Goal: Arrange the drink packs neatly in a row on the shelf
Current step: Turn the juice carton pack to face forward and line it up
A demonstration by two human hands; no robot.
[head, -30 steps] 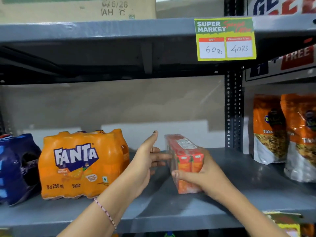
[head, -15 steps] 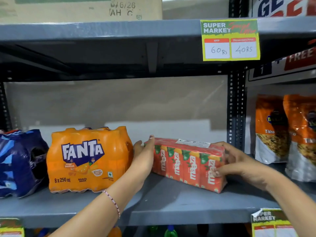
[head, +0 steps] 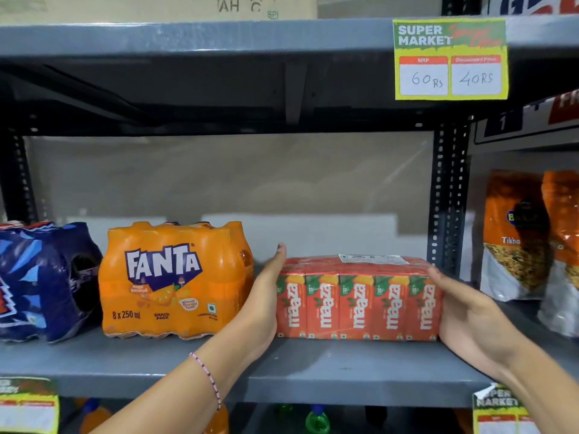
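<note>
A red Maaza juice-carton pack (head: 357, 303) stands on the grey shelf (head: 313, 368), its long face square to me. My left hand (head: 266, 305) presses flat against its left end and my right hand (head: 466, 321) cups its right end. Left of it stands an orange Fanta bottle pack (head: 170, 280), with a small gap filled by my left hand. A dark blue bottle pack (head: 44, 280) sits at the far left, touching the Fanta pack.
A perforated upright post (head: 445, 198) bounds the bay right of the Maaza pack. Orange snack bags (head: 526, 239) fill the bay to the right. A yellow price tag (head: 451, 59) hangs from the upper shelf edge. Bottles show below the shelf.
The Maaza pack was turned from end-on to angled to broadside, and now stands on the shelf squared to the front. My hands have moved to its two ends.
</note>
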